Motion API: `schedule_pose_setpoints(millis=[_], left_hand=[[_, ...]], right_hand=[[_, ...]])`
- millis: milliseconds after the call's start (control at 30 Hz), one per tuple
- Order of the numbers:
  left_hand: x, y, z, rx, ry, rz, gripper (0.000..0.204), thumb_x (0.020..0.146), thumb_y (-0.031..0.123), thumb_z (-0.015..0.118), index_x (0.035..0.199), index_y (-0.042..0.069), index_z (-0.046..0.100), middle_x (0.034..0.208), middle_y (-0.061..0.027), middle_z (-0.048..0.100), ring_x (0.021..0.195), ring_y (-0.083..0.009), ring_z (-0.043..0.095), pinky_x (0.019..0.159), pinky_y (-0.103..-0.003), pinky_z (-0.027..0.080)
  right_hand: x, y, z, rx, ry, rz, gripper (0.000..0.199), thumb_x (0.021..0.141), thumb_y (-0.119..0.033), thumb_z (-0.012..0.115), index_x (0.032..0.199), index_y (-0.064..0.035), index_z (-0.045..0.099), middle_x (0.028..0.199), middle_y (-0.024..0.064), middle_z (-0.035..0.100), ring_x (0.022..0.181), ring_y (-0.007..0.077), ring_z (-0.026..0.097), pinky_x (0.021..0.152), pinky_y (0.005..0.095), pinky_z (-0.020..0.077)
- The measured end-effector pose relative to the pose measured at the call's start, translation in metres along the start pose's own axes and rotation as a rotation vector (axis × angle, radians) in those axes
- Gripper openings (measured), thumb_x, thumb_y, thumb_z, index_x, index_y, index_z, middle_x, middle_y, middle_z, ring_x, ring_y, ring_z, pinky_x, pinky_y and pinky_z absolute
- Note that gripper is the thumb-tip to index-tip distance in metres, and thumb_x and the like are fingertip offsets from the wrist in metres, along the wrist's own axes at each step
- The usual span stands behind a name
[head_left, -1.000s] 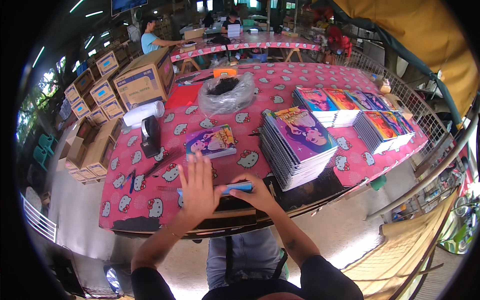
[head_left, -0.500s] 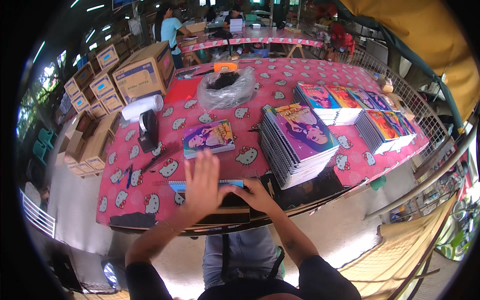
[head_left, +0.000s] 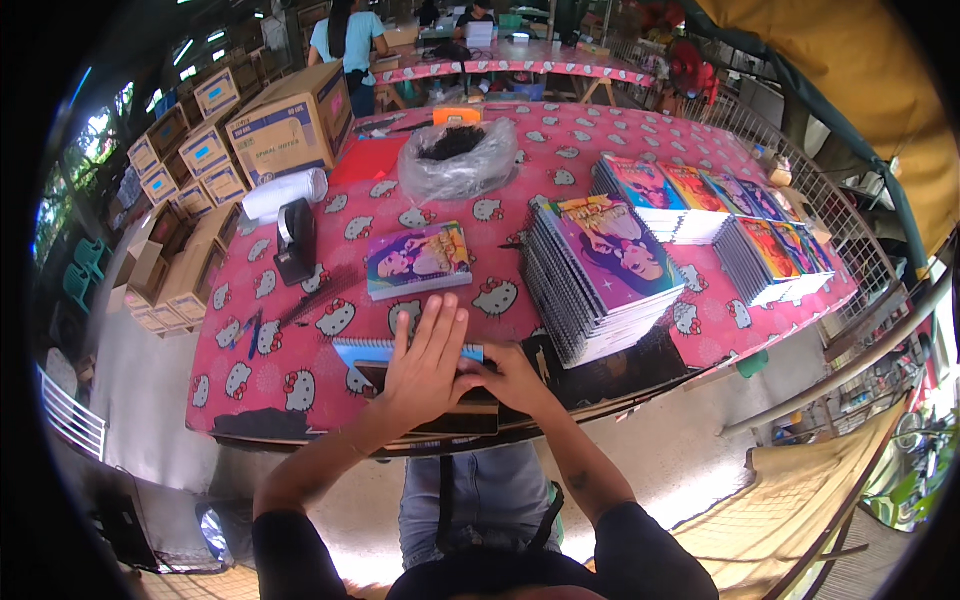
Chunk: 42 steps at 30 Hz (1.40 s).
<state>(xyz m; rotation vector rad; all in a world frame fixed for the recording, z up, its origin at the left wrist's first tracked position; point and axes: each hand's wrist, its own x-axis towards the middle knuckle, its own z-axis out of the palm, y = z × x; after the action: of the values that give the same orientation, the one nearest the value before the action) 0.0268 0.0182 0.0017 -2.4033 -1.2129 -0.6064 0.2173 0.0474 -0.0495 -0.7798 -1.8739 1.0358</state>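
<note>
Pale blue is the colour of the notebook cover [head_left: 362,349] under your hands, a thin spiral-bound book lying flat at the near edge of the pink patterned surface [head_left: 300,330], partly over a dark device or board [head_left: 440,405] at the rim. Your left hand [head_left: 425,352] lies flat on it, fingers spread and pointing away from you, its grip wide and pressing rather than closing. Your right hand [head_left: 512,378] sits just beside it, touching the left hand's thumb side, fingers curled down at the book's near right corner; whether that grip pinches the cover or only rests there, you cannot tell from this view. Judged by its look, the notebook should be light, fairly flexible, with a smooth cover that may slide on the cloth, so a hold along the wire-bound edge or a corner would seem surest. Beyond your hands lies a purple notebook [head_left: 418,260], and to the right a tall stack of notebooks [head_left: 600,275] with wire spines; further stacks [head_left: 720,215] stand well apart at the far right. A tape dispenser [head_left: 295,238] and a clear bag [head_left: 458,160] lie farther back. Compared with half a second ago, your hands hold much the same place on the blue book, while the view has shifted slightly, and the person in a light blue top [head_left: 350,35] remains at the far tables.
</note>
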Motion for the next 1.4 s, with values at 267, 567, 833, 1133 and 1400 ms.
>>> schedule_pose_setpoints(millis=[267,567,833,1133,1400], left_hand=[[0.007,-0.008,-0.033,-0.361,0.04,-0.074,0.043,0.094,0.029,0.067,0.13,0.005,0.059,0.129,-0.0127,0.066,0.125,-0.0305,0.06,0.12,-0.06,0.016],[0.012,-0.017,-0.023,-0.369,0.029,-0.103,0.018,0.096,0.019,0.065,0.087,0.005,0.063,0.072,-0.0108,0.063,0.073,-0.0311,0.066,0.115,-0.057,0.029],[0.013,-0.008,-0.022,-0.363,0.033,-0.137,0.013,0.095,0.016,0.064,0.092,0.004,0.063,0.077,-0.0127,0.062,0.08,-0.0331,0.066,0.112,-0.055,0.034],[0.007,-0.008,-0.043,-0.296,-0.048,-0.119,0.039,0.088,0.013,0.069,0.125,0.002,0.059,0.11,-0.0162,0.066,0.103,-0.0345,0.063,0.103,-0.049,0.041],[0.091,-0.02,-0.088,-0.68,0.803,-0.088,0.025,0.092,0.008,0.065,0.116,0.001,0.065,0.104,-0.0167,0.069,0.09,-0.0338,0.067,0.084,-0.047,0.053]], right_hand=[[-0.012,-0.037,-0.015,0.095,0.198,0.015,0.026,0.09,-0.004,0.073,0.116,-0.0021,0.072,0.1,0.0094,0.074,0.09,0.0142,0.07,0.08,0.0279,0.0544],[0.016,-0.052,-0.045,-0.002,-0.064,0.074,0.015,0.093,-0.005,0.069,0.106,0.0032,0.073,0.088,0.0063,0.073,0.082,0.0096,0.067,0.081,0.0259,0.0546],[0.028,-0.056,-0.031,-0.139,0.044,-0.083,0.013,0.079,-0.002,0.071,0.083,0.0012,0.059,0.076,0.0082,0.061,0.068,0.0187,0.065,0.065,0.0316,0.0541],[0.004,-0.067,-0.007,-0.345,0.344,-0.097,0.012,0.08,-0.004,0.072,0.086,-0.0031,0.061,0.079,0.0115,0.062,0.069,0.0284,0.066,0.063,0.0362,0.053],[-0.058,-0.087,-0.161,-0.575,1.157,-0.13,0.026,0.097,-0.011,0.063,0.12,0.0007,0.068,0.127,0.0182,0.064,0.117,0.0273,0.058,0.103,0.0395,0.0421]])
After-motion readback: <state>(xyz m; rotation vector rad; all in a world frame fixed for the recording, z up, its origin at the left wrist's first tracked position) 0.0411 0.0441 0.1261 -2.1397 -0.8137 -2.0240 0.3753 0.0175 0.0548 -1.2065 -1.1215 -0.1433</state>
